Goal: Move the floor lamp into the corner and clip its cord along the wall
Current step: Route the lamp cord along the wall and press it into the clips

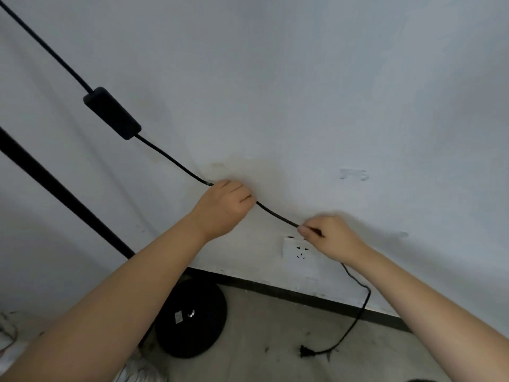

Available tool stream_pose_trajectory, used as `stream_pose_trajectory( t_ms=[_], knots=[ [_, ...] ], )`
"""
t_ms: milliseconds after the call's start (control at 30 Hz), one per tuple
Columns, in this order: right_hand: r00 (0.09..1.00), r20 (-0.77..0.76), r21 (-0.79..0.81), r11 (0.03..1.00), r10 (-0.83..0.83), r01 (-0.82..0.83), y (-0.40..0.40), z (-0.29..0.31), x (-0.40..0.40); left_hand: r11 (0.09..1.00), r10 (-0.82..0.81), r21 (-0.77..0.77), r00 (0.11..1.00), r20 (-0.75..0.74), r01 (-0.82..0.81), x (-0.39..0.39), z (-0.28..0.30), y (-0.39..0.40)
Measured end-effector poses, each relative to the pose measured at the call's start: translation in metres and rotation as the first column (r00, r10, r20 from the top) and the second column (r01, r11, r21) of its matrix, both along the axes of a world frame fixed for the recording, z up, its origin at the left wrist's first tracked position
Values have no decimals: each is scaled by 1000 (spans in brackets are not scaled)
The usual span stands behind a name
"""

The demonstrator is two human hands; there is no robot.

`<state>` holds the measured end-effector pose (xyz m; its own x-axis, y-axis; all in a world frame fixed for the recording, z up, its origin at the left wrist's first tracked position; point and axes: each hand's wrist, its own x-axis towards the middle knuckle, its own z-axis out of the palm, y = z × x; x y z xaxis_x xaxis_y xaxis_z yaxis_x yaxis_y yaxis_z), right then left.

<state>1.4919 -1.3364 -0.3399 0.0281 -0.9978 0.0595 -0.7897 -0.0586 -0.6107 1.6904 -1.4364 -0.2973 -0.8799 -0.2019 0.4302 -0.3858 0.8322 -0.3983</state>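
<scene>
The black lamp cord (276,215) runs diagonally down the white wall from the upper left, through a black inline box (112,113). My left hand (224,206) presses the cord against the wall. My right hand (329,235) pinches the cord lower down, just above a white wall socket (296,250). Below my right hand the cord hangs loose to the floor and ends in a plug (304,351) lying unplugged. The lamp's black pole (66,195) slants down to its round black base (195,317) on the floor by the wall. No clip is visible.
A dark skirting strip (303,295) runs along the foot of the wall above the grey concrete floor (275,326). Pale cloth or debris (11,332) lies at the lower left. The wall has stains and patched marks near my hands.
</scene>
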Motion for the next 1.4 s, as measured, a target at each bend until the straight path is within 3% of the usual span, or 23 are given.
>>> stream_pose_trajectory(
  t_ms=[200,467,833,1067,1200,1400],
  knots=[
    [994,-107,34,999,-24,27,29,46,-33,969,-102,214,989,-103,122,-35,2,25],
    [966,-226,-136,986,-126,97,53,93,-59,970,-134,181,978,-162,163,-76,24,41],
    [846,-511,-204,978,-153,53,30,121,-51,983,47,185,974,-223,-5,-108,30,46],
    [898,-386,-360,931,-209,62,17,121,-56,974,109,218,965,-237,-56,-113,31,48],
    [938,-264,-446,891,-224,87,19,112,-59,989,70,147,943,-325,-23,-115,34,54],
    [960,-119,-569,810,-252,142,32,99,-69,1000,13,-1,956,-294,-14,-128,37,59]
  ],
)
